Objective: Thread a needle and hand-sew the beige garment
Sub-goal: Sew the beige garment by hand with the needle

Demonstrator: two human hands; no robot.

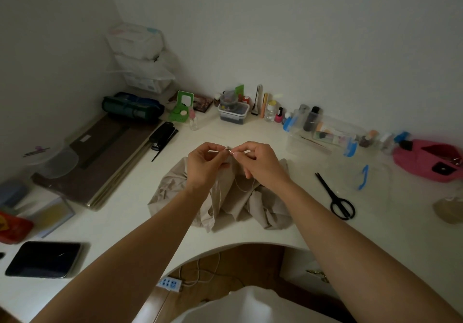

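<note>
While the crumpled beige cloth garment (175, 192) lies near the front edge of the white desk (125, 222), a thin silver needle (226, 150) hovers just above its 12 o'clock side, pinched by the left hand (204, 165). The right hand (258, 162) pinches pale thread (244, 189) at its tip. Black-handled scissors (338, 198) lie at the garment's 3 o'clock.

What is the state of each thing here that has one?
left hand, pinches the needle
right hand, pinches the thread
beige garment, crumpled on the desk
scissors, closed, lying flat
tablet, screen dark
</note>
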